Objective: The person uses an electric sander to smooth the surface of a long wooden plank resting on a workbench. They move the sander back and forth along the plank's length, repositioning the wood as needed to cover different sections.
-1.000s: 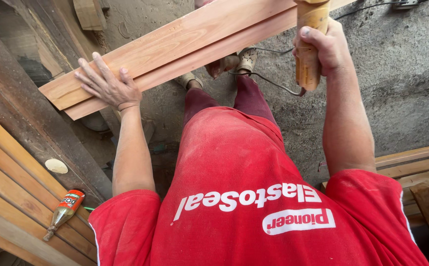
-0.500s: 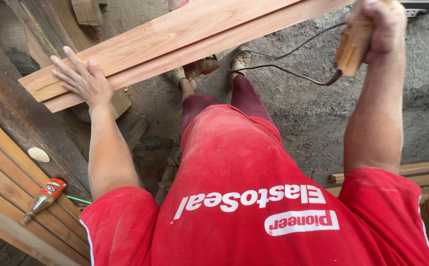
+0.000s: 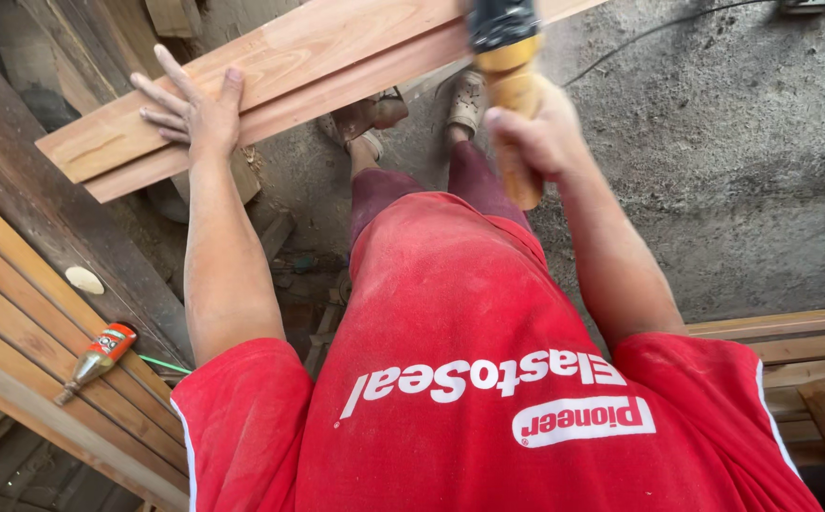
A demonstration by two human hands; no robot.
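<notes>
This is a rough carpentry workshop. Long planed wooden boards (image 3: 270, 85) run across at 12 o'clock, more planks (image 3: 24, 313) are stacked at 8 o'clock and others (image 3: 801, 351) at 4 o'clock. The floor (image 3: 734, 161) is bare, dusty concrete, a power cord (image 3: 659, 33) trails at 1 o'clock, and a small glue bottle (image 3: 98, 353) lies on the planks at 8 o'clock.

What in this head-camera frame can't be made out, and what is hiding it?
- Power tool: working end cut off by the top edge; its yellow handle is blurred and partly covered by the right hand.
- Wooden boards: far end runs past the top edge.
- Cable: too thin to trace.
- Glue bottle: label too small to read.
- Left hand: palm hidden against the boards.
</notes>
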